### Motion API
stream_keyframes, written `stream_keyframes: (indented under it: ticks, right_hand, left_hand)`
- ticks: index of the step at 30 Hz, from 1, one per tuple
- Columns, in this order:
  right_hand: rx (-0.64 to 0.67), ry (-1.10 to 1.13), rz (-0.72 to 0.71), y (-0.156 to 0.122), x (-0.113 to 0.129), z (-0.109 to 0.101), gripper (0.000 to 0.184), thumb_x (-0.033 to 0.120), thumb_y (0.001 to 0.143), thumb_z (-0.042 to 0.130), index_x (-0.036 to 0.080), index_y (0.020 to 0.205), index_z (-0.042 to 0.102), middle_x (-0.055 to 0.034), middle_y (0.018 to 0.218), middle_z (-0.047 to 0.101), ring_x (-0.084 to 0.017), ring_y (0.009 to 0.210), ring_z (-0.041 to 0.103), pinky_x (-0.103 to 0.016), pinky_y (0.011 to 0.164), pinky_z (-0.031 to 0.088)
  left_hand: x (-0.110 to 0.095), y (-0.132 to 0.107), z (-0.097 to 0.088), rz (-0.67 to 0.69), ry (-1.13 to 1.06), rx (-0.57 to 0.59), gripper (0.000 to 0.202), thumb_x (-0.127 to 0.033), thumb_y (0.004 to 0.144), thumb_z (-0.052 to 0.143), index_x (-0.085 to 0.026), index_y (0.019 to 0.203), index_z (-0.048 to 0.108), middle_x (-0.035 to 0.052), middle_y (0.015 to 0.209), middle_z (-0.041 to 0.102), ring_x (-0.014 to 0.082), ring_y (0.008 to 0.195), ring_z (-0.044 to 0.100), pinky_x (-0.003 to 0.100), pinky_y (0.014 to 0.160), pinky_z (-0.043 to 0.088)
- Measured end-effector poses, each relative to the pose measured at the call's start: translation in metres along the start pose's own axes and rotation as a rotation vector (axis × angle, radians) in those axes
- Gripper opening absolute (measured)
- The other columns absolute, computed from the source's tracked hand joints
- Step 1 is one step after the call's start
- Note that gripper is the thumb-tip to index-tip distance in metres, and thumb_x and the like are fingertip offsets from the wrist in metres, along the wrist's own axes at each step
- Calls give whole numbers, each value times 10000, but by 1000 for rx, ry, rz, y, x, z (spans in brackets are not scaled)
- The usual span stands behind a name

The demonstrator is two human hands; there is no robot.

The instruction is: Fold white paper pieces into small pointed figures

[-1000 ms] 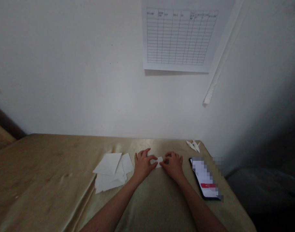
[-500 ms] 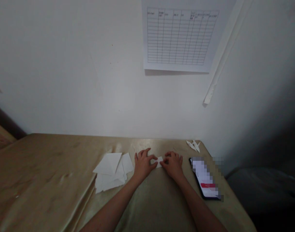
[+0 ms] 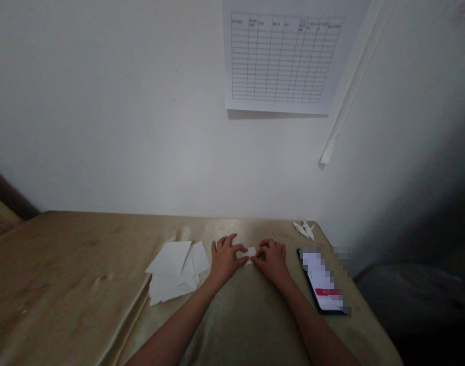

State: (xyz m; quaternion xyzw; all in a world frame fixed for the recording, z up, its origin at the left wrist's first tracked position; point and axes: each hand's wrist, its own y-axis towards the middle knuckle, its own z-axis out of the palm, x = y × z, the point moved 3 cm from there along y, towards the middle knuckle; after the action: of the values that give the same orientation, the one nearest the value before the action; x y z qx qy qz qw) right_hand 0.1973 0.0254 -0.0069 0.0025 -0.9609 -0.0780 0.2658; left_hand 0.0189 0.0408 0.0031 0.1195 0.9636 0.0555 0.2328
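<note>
Left hand (image 3: 225, 258) and right hand (image 3: 272, 260) pinched a small paper piece (image 3: 251, 252) on the bench (image 3: 251, 320), fingers nearly closed at opposite edges, probably to steady it; loose paper sheets (image 3: 173, 272) lay left, apparently within reach.

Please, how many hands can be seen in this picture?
2: the left hand, beside the paper pile, and the right hand, nearer the phone; both at the small white paper.
</note>
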Motion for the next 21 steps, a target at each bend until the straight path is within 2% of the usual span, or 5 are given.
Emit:
stream_keyframes:
  ticks: [3,10,21]
  right_hand:
    - [-3,6,-3,0,0,-1,105,362,826,715,267,851,750,-42,1239,618,-262,1234,481,-510,1167,128]
    - [59,34,-37,4,-7,-4,78,307,826,705,287,879,759,-19,1237,622,-231,1222,495,-454,1137,193]
    - [114,85,-106,3,-15,-10,174,208,825,667,312,925,764,-6,1240,623,-214,1254,486,-440,1147,201]
  left_hand:
    - [1,1,1,-4,-7,5,249,-427,786,772,-418,1034,757,-27,1529,465,335,1422,342,635,1190,125]
    - [2,2,-1,-21,-22,50,250,-368,795,754,-434,1036,755,-38,1534,465,329,1445,325,639,1192,125]
    - [12,7,1,2,-23,110,278,-345,827,718,-470,1074,747,-53,1539,465,329,1464,302,620,1198,127]
